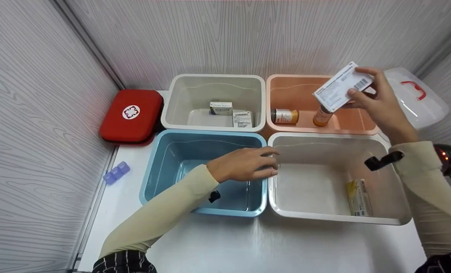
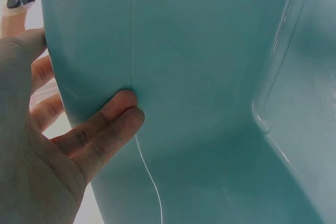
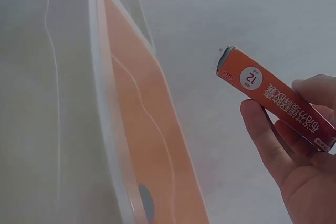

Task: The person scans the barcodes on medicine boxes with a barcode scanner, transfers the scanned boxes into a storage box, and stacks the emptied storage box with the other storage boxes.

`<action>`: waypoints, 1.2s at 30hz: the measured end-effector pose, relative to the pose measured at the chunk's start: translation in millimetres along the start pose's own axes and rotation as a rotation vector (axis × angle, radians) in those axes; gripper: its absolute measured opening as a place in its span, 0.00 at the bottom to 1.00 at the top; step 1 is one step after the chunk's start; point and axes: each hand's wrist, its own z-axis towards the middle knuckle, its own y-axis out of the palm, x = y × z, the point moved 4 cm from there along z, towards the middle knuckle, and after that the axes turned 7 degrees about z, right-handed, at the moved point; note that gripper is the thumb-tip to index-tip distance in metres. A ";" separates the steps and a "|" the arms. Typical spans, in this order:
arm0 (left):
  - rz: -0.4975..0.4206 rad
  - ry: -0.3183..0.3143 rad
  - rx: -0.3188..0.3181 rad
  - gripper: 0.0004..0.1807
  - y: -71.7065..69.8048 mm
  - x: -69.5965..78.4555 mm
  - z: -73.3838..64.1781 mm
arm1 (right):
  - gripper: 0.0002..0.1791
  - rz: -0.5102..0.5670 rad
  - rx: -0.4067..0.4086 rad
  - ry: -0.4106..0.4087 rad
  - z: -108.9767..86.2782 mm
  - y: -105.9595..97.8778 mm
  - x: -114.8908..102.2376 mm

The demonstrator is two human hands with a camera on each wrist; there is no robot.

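My right hand (image 1: pixel 382 100) pinches a medicine box (image 1: pixel 341 87) between thumb and fingers, raised above the orange bin (image 1: pixel 292 94). A white printed face with a barcode shows in the head view; the right wrist view shows the same medicine box (image 3: pixel 278 98) by an orange-red side. Beneath it, one brown bottle (image 1: pixel 323 117) is partly hidden, and another bottle (image 1: pixel 285 116) lies on its side. My left hand (image 1: pixel 244 165) rests over the blue bin's (image 1: pixel 210 134) right rim. Its fingers (image 2: pixel 113 129) are fairly straight, two against the inner wall and others outside.
A yellow-and-white box (image 1: pixel 359 198) leans in the white front bin (image 1: pixel 335 218). Two small boxes (image 1: pixel 221 108) sit in the grey bin (image 1: pixel 214 85). A red first-aid case (image 1: pixel 132 117) and purple pill organizer (image 1: pixel 116 173) are left; a clear lid (image 1: pixel 418 102) lies right.
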 end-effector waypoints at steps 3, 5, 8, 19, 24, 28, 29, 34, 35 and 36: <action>-0.005 0.000 -0.001 0.24 -0.6 0.4 0.6 | 0.36 -0.003 -0.006 0.039 15.9 22.0 6.5; -0.005 -0.001 -0.003 0.24 -0.7 0.7 0.8 | 0.36 0.006 -0.003 0.058 26.5 35.8 9.5; 0.004 -0.002 -0.012 0.25 -0.5 1.8 1.6 | 0.35 0.017 -0.013 0.070 40.0 56.7 14.4; 0.009 -0.010 -0.007 0.25 -0.3 1.5 0.2 | 0.34 -0.081 -0.174 0.099 70.0 134.9 50.5; 0.016 0.005 0.004 0.24 -1.4 2.2 0.2 | 0.35 -0.118 -0.254 0.141 74.5 164.4 73.2; 0.016 0.014 0.003 0.23 -1.5 3.6 0.6 | 0.35 -0.154 -0.303 0.148 74.5 185.3 86.4; 0.012 0.013 -0.003 0.23 -1.4 4.0 0.5 | 0.35 -0.164 -0.316 0.146 74.0 189.9 88.5; -0.003 0.000 -0.019 0.24 0.0 5.0 1.6 | 0.43 -0.141 -0.409 0.130 69.4 206.9 95.5; -0.001 0.001 -0.020 0.24 0.5 5.2 1.9 | 0.45 -0.118 -0.432 0.133 67.6 209.0 97.0; 0.001 -0.001 -0.020 0.24 1.2 5.3 2.4 | 0.47 -0.095 -0.454 0.136 65.8 210.4 99.1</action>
